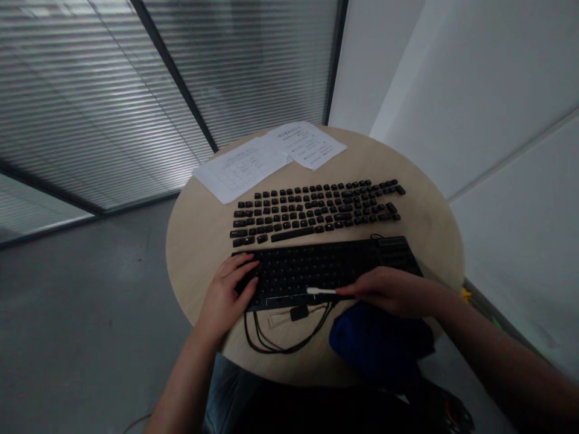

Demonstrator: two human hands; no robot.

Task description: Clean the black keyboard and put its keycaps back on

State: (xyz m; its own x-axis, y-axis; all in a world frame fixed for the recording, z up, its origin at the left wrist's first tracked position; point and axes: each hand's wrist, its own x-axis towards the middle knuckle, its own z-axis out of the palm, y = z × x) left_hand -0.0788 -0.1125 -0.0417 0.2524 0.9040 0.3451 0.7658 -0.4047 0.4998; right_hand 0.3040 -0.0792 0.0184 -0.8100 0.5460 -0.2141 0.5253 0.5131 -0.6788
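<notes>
A black keyboard (312, 265) with its keycaps off lies near the front of a round table. My left hand (229, 291) rests on the keyboard's left end, fingers spread over its top. My right hand (384, 289) is closed around a slim white brush (320, 291), whose pale head points left over the keyboard's front edge. Most of the brush's handle is hidden in that hand. Behind the keyboard, rows of loose black keycaps (294, 216) are set out in keyboard order, with a long spacebar (292, 234) in the front row.
Printed papers (253, 164) lie at the back of the wooden table (199, 241). A dark cable (289, 351) loops in front of the keyboard, near a blue cloth (373, 340) at the front right. Blinds (253, 60) and a white wall (497, 90) stand beyond.
</notes>
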